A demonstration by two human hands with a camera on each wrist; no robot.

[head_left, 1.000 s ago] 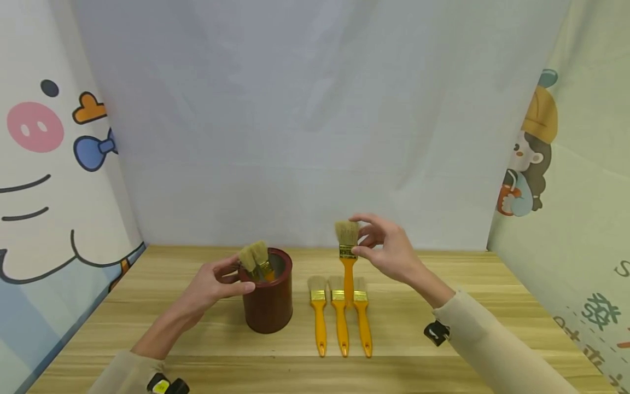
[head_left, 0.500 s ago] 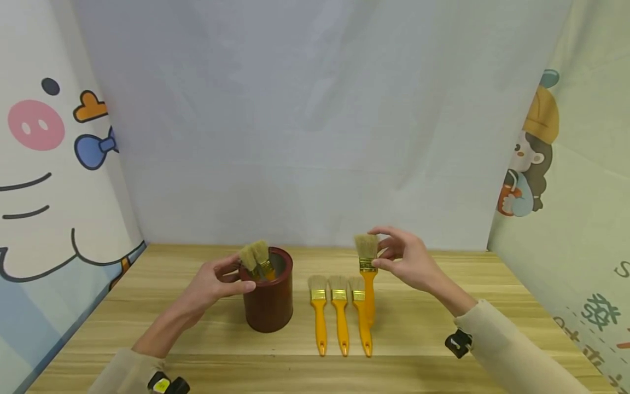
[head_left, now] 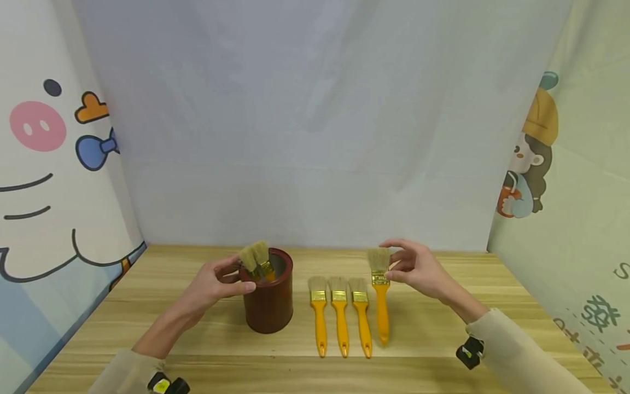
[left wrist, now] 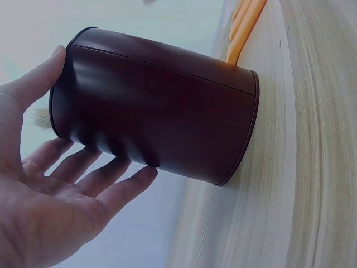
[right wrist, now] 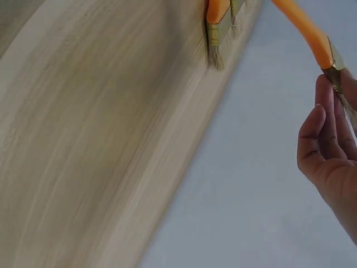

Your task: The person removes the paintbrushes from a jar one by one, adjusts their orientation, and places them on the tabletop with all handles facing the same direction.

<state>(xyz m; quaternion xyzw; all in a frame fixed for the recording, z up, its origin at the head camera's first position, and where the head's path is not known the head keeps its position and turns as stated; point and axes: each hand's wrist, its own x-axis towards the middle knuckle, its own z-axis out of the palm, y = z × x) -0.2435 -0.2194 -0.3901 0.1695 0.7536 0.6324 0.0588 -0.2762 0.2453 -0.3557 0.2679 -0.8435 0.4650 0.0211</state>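
My left hand holds a dark red can near its rim, thumb on the near side and fingers on the far left side. Two paintbrushes stand in the can, bristles up and leaning left. In the left wrist view, fingertips and thumb lie against the wall of the can. A flat paintbrush with an orange handle is pinched at its metal band by my right hand, bristles pointing away. The right wrist view shows its handle raised off the table.
Three similar paintbrushes lie side by side on the wooden table, between the can and the held brush. A pale cloth hangs behind the table, with printed cloths at both sides.
My right hand has moved right and toward me with its paintbrush, lowering it from over the row to the row's right end. The left hand and can stay put.
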